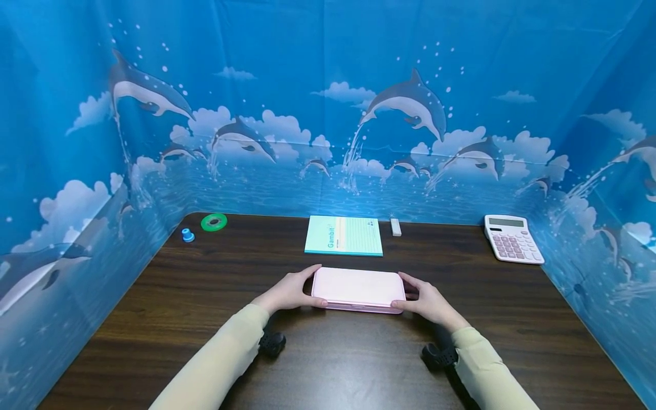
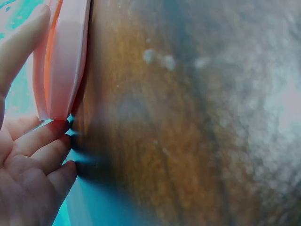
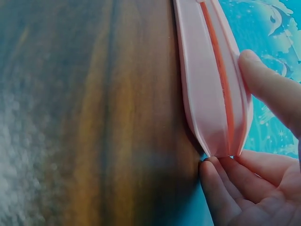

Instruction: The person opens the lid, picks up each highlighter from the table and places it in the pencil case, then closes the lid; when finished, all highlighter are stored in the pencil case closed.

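A pink, flat pencil case [image 1: 357, 286] with rounded corners lies lengthwise on the dark table in front of me. Its lid is down, and an orange line runs along the seam in both wrist views. My left hand [image 1: 294, 291] holds the left end, thumb on the near edge and index finger at the far corner. At the opposite end, my right hand [image 1: 427, 300] grips it the same way. In the left wrist view the fingers [image 2: 51, 150] touch the end of the case low down, near the table. The right fingers [image 3: 221, 183] do likewise.
Behind the case lie a mint notebook [image 1: 343, 236] and a white eraser [image 1: 395, 227]. A white calculator [image 1: 513, 239] sits at the back right. At the back left are a green tape roll [image 1: 213, 222] and a small blue object [image 1: 187, 235]. A dolphin-print curtain [image 1: 287, 68] encloses the table.
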{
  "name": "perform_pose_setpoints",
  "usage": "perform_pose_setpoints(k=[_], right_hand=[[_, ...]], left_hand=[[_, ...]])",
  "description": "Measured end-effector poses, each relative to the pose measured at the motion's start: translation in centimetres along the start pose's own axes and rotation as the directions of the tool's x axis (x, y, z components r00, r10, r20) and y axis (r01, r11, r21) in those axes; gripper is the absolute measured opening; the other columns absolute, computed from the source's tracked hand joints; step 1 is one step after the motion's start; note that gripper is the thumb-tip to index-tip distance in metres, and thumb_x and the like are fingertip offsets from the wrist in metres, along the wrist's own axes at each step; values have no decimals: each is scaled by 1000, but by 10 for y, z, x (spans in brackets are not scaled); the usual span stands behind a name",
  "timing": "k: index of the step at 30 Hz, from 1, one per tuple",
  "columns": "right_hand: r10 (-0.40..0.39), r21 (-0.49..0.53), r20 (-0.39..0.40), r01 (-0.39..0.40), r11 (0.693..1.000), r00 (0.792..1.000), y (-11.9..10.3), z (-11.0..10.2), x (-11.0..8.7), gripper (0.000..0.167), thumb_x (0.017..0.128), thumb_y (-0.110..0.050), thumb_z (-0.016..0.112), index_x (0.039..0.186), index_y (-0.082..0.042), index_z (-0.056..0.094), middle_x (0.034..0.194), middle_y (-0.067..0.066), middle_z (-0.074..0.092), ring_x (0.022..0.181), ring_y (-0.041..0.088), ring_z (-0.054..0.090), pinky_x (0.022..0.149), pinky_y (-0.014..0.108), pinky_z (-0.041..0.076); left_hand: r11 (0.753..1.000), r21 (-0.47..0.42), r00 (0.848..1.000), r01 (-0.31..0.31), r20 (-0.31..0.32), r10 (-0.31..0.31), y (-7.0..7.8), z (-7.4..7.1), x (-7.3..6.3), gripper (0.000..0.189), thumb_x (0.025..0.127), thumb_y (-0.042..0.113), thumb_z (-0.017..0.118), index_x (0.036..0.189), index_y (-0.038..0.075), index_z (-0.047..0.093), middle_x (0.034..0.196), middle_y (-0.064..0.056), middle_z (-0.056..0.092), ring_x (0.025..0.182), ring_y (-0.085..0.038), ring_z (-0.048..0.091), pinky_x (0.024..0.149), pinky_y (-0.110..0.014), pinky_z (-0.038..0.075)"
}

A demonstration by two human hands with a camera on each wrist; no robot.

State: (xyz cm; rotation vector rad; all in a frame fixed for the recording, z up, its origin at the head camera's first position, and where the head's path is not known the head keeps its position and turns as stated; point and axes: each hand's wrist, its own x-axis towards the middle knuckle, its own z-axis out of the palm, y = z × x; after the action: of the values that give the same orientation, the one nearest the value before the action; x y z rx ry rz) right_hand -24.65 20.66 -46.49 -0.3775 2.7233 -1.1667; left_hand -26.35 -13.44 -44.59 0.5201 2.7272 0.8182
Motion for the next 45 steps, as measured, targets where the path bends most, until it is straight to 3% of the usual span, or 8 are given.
perform_pose_setpoints(k=[8, 20, 45], right_hand=[[9, -7, -20, -9, 1000, 1000, 1, 1, -1, 89, 77, -46, 76, 144, -2, 38, 135, 22, 52, 116, 34, 55, 93, 49, 47], [5, -5, -27, -5, 1000, 1000, 0, -1, 0, 90, 74, -46, 78, 144, -4, 40, 137, 20, 51, 114, 31, 57, 93, 46, 47], [-24, -73, -4, 24, 997, 1000, -5, -3, -1, 92, 74, -48, 77, 143, 1, 39, 138, 22, 49, 122, 33, 52, 97, 49, 43]], left_hand=[[1000, 3, 1000, -23, -10, 23, -3, 2, 2, 99, 73, 56, 75, 149, 11, 30, 145, -13, 43, 130, -28, 44, 103, -46, 38], [1000, -13, 1000, 10, -12, -10, 0, 1, 3, 100, 69, 54, 79, 147, 14, 33, 145, -10, 45, 130, -23, 45, 105, -43, 37], [998, -35, 999, 49, -17, -50, 9, 0, 5, 97, 69, 41, 84, 146, 9, 33, 142, -14, 47, 128, -27, 47, 103, -44, 38]])
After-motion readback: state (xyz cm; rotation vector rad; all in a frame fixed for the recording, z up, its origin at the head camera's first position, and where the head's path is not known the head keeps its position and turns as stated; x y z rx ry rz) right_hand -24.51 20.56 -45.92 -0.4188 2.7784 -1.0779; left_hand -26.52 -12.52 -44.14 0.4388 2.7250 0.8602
